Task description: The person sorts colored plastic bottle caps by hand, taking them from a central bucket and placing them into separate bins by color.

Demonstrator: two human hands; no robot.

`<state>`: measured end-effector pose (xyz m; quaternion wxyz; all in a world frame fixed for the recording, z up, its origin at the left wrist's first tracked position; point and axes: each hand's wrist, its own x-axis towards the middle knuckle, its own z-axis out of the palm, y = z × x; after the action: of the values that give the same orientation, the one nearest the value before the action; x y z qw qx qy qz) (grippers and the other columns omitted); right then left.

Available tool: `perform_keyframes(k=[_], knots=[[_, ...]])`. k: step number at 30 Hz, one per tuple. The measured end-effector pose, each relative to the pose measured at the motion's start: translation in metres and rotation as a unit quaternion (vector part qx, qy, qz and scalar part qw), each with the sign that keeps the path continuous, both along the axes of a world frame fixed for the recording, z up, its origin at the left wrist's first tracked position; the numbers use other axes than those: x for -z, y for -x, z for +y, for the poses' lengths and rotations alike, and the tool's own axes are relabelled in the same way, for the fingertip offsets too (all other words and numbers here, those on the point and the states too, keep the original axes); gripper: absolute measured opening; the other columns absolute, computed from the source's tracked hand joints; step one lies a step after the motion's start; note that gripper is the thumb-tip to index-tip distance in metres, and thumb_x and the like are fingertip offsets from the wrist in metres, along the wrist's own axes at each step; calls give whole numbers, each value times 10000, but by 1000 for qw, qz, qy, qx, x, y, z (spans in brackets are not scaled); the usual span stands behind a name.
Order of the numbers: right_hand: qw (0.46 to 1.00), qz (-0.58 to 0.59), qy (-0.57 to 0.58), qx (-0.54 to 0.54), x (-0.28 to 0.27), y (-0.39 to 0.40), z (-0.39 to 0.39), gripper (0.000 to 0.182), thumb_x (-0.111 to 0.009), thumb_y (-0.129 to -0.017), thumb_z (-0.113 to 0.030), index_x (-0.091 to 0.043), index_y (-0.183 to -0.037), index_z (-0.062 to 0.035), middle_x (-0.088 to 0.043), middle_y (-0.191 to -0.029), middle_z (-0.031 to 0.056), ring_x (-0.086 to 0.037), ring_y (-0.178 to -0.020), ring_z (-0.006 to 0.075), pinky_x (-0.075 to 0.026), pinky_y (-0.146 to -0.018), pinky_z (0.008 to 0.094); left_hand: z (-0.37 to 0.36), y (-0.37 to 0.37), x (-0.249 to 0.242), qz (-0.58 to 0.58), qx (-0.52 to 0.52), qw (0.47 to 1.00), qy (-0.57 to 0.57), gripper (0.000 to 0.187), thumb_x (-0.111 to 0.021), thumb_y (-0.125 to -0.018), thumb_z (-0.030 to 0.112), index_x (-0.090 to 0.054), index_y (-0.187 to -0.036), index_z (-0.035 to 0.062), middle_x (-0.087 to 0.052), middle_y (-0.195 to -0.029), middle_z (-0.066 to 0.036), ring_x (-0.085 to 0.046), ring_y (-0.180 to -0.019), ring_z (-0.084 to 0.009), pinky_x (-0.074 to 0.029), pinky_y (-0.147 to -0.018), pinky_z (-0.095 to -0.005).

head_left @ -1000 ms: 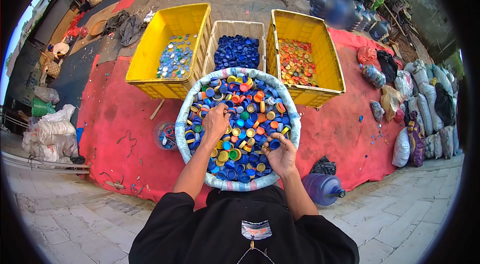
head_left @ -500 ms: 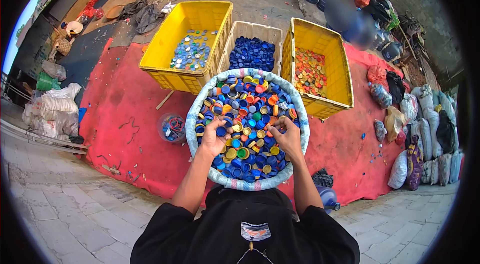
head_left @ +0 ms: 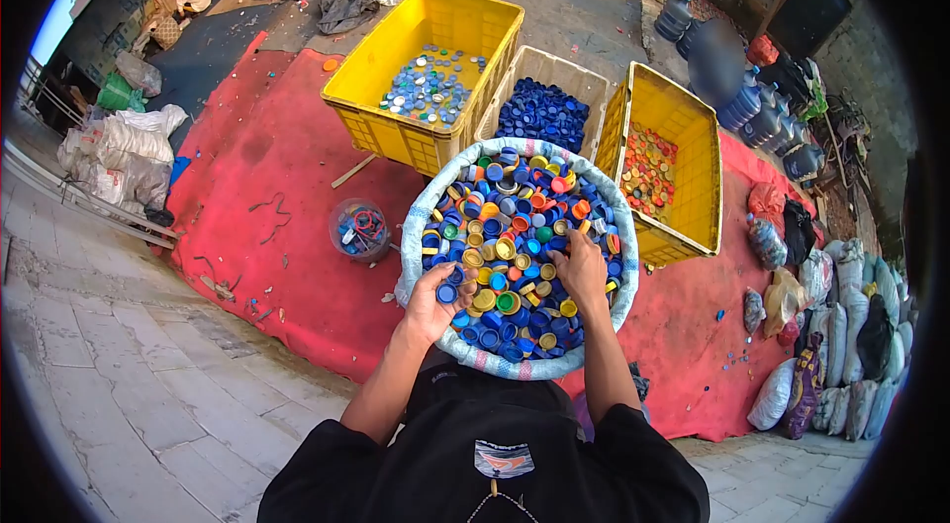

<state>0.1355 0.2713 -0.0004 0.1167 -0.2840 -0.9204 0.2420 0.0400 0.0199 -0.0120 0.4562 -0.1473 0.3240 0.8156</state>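
A round basket (head_left: 420, 222) with a pale cloth-wrapped rim sits in front of me, heaped with bottle caps (head_left: 503, 248) in blue, yellow, orange, green and other colours. My left hand (head_left: 431, 305) is at its near left side, palm turned up and fingers curled around a blue bottle cap (head_left: 447, 293). Over the right part of the heap, my right hand (head_left: 584, 273) points its fingers down into the caps, thumb and fingertips drawn together. Whatever lies between those fingertips is too small to make out.
Beyond the basket stand a yellow crate (head_left: 353, 105) with pale caps, a whitish crate (head_left: 592, 88) with blue caps and another yellow crate (head_left: 705, 189) with orange-red caps. A clear tub (head_left: 359, 229) is left on the red mat (head_left: 287, 295). Sacks (head_left: 841, 300) line the right.
The view has turned, so the crates and basket appear farther right. My left hand has drawn left and nearer to me across the basket with a blue cap. The right hand stays over the heap.
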Motion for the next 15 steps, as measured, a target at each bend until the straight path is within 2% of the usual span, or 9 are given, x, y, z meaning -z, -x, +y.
perform_keyframes(k=[1,4,9,15], knots=[[1000,-1,-2,3,0,1,0,453,-780,-722,-172,-614,-1106,4,-672,-988,188,-655,-891,374,-520,-741,438,0,0,0,3,2,1000,6,142,-558,-933,187,-597,-1000,68,-683,-996,-138,-675,-787,-205,-549,-686,-319],[1000,28,8,1,6,4,1,405,-784,-719,-164,-613,-1048,-1,-654,-985,193,-642,-872,408,-517,-716,472,5,-2,-1,15,9,1000,25,144,-556,-935,179,-595,-1021,70,-683,-1005,-138,-672,-795,-203,-544,-681,-319],[1000,7,24,-1,2,8,1,393,-780,-728,-199,-637,-1041,-8,-656,-971,197,-643,-879,397,-513,-720,462,13,-6,-3,52,16,998,30,156,-562,-933,165,-591,-1056,74,-680,-1029,-142,-660,-807,-196,-536,-688,-318],[1000,27,-8,-9,11,8,4,406,-782,-734,-220,-662,-1063,-16,-676,-920,186,-658,-843,364,-517,-739,437,23,-9,-2,32,24,999,11,148,-568,-929,160,-589,-1047,73,-674,-1049,-148,-659,-807,-199,-537,-695,-324]])
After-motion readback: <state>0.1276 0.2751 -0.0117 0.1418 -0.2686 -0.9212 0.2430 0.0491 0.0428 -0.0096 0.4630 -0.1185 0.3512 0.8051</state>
